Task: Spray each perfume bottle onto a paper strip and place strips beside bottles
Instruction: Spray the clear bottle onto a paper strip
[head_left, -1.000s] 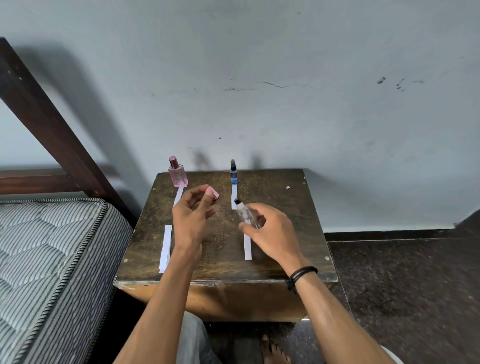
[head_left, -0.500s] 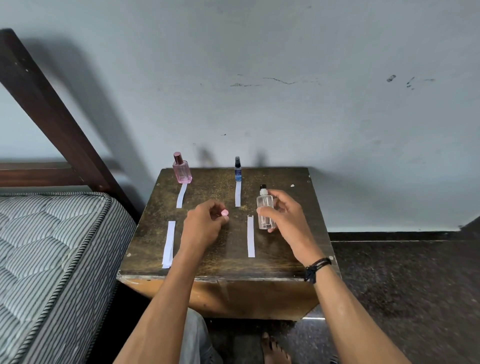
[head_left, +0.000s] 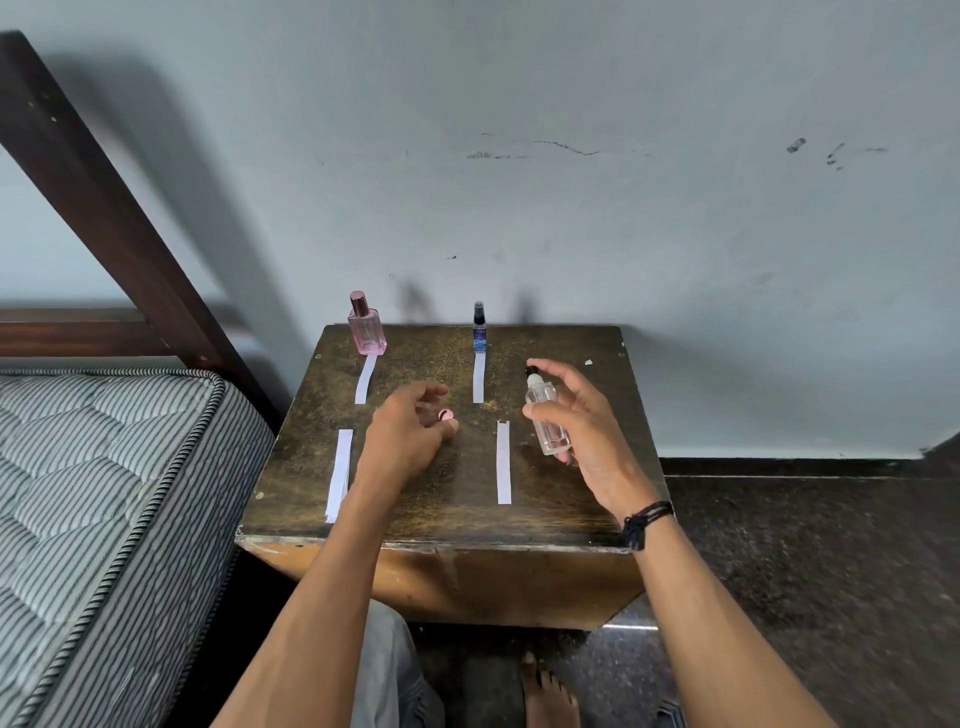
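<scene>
On the bench (head_left: 597, 395), a near-left strip (head_left: 340, 474) is lying flat. The pink bottle (head_left: 367, 327) is standing at the far edge. The left hand (head_left: 402, 441) is pinching a pink cap (head_left: 445, 414) in curled fingers. Past the blue bottle (head_left: 479, 332) and the middle strip (head_left: 503, 462), the right hand (head_left: 587, 431) is gripping the clear bottle (head_left: 545, 415), nozzle up.

Cap (head_left: 445, 414) in left hand (head_left: 405, 441), bottle (head_left: 545, 415) in right (head_left: 592, 431)

A worn wooden table (head_left: 452, 512) is sitting beneath the fingers (head_left: 558, 370), a striped mattress (head_left: 104, 493) is lying well to their left, and a scuffed pale wall (head_left: 623, 218) is rising beyond them.
</scene>
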